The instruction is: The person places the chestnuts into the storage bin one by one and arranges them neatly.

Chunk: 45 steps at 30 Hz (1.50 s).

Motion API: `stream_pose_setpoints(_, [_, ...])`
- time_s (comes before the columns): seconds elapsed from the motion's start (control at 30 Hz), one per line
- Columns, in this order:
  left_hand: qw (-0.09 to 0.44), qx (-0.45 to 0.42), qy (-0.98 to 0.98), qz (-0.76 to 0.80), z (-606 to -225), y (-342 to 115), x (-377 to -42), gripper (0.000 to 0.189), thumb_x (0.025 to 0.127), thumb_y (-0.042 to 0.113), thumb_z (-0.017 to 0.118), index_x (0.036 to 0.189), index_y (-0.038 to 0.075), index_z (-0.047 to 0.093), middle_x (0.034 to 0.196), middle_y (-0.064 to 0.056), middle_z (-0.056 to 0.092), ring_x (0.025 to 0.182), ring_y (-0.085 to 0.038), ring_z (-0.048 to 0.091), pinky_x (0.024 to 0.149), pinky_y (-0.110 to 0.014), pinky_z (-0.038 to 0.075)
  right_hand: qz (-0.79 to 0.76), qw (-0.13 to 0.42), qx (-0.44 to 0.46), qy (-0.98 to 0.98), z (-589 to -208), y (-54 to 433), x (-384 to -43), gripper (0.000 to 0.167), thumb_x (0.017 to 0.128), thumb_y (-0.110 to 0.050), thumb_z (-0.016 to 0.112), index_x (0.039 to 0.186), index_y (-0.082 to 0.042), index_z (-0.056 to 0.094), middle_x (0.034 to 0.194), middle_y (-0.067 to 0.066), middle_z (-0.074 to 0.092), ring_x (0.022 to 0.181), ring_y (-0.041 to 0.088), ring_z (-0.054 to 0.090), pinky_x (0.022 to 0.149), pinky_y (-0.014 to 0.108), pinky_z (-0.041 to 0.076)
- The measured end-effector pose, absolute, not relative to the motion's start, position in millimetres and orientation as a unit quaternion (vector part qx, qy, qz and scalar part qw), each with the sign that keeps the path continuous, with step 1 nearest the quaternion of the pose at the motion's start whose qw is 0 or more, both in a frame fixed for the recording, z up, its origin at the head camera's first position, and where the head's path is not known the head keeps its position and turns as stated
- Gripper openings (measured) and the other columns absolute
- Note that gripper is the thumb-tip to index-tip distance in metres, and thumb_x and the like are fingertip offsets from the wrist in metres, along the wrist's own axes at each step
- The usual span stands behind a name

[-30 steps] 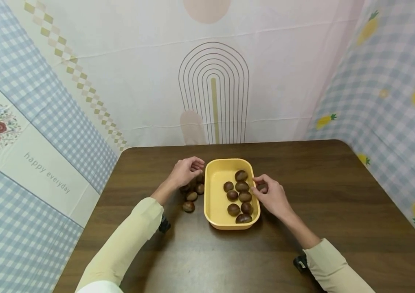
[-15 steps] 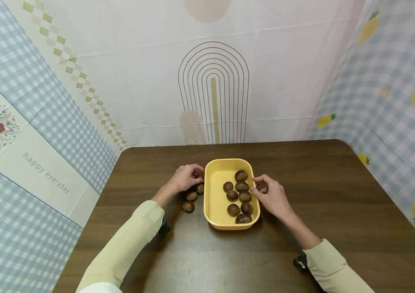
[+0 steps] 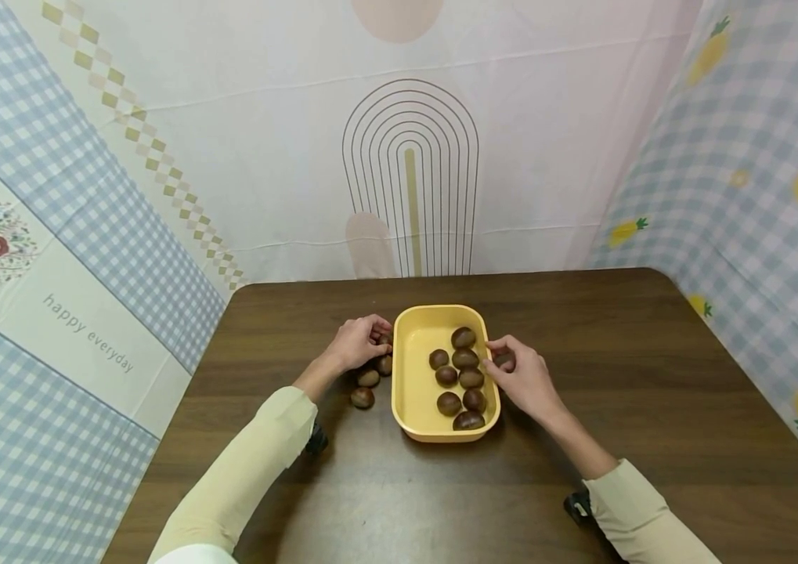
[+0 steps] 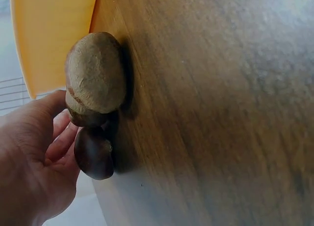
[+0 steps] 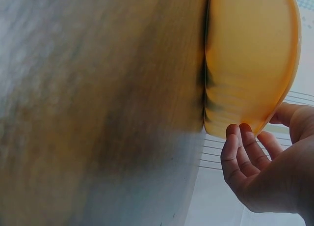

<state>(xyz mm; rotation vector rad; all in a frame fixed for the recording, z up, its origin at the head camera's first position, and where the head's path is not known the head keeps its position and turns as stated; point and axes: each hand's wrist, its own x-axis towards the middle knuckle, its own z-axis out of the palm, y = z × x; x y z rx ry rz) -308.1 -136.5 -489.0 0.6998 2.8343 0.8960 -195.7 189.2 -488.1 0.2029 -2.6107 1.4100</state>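
A yellow rectangular container (image 3: 413, 384) stands mid-table with several brown chestnuts (image 3: 465, 359) inside, mostly along its right half. My left hand (image 3: 355, 343) is at the container's left side, thumb and fingers around a chestnut (image 3: 385, 340). In the left wrist view its fingers reach behind a pale-based chestnut (image 4: 98, 73) and a dark chestnut (image 4: 93, 155), partly hidden by them. My right hand (image 3: 521, 376) holds the container's right rim; in the right wrist view the thumb is at the rim and the curled fingers (image 5: 250, 147) lie against the outer wall (image 5: 250, 54).
More loose chestnuts (image 3: 362, 398) lie on the brown wooden table (image 3: 399, 501), left of the container and nearer to me. Patterned cloths (image 3: 286, 157) hang behind the table and along both sides.
My left hand has come down and slightly nearer to me, onto the loose chestnuts; over the last half second it barely moves. The right hand and container stay in place.
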Motion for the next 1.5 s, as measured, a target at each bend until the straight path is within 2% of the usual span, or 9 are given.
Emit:
stream_pose_setpoints(0.73, [0.015,0.217,0.917,0.335,-456.0,-147.5,-319.0,0.040,0.093,0.012,0.084,0.127,-0.003,0.069,0.115,-0.013,0.076,0.107,-0.028,0.073,0.096,-0.040,0.058,0.474,0.084,0.067,-0.874,-487.0,189.5,-193.9,0.027,0.098,-0.004,0.075,0.123,0.002,0.071,0.106,0.015,0.073,0.078,0.020,0.067,0.066,0.022,0.053])
stream_pose_setpoints(1.1, [0.026,0.237,0.895,0.376,-437.9,-127.3,-319.3,0.040,0.095,0.015,0.083,0.129,-0.001,0.068,0.118,-0.012,0.074,0.110,-0.027,0.071,0.097,-0.039,0.058,0.477,0.081,0.068,-0.872,-487.6,189.1,-193.7,0.027,0.098,-0.005,0.074,0.124,0.001,0.071,0.107,0.015,0.073,0.079,0.019,0.068,0.066,0.022,0.054])
stream_pose_setpoints(1.3, [0.029,0.247,0.886,0.391,-438.4,-109.7,-318.0,0.038,0.096,0.014,0.082,0.128,0.000,0.069,0.117,-0.011,0.074,0.109,-0.025,0.071,0.096,-0.035,0.058,0.481,0.073,0.064,-0.871,-486.8,188.6,-191.8,0.028,0.099,-0.006,0.074,0.125,0.000,0.070,0.111,0.016,0.073,0.079,0.017,0.069,0.065,0.022,0.055])
stream_pose_setpoints(1.5, [0.032,0.259,0.885,0.385,-441.6,-90.9,-316.8,0.038,0.095,0.015,0.083,0.128,0.001,0.070,0.116,-0.010,0.075,0.108,-0.024,0.072,0.095,-0.033,0.059,0.481,0.079,0.068,-0.871,-486.6,189.0,-192.7,0.027,0.098,-0.004,0.075,0.124,0.001,0.071,0.108,0.015,0.073,0.079,0.019,0.068,0.066,0.022,0.054])
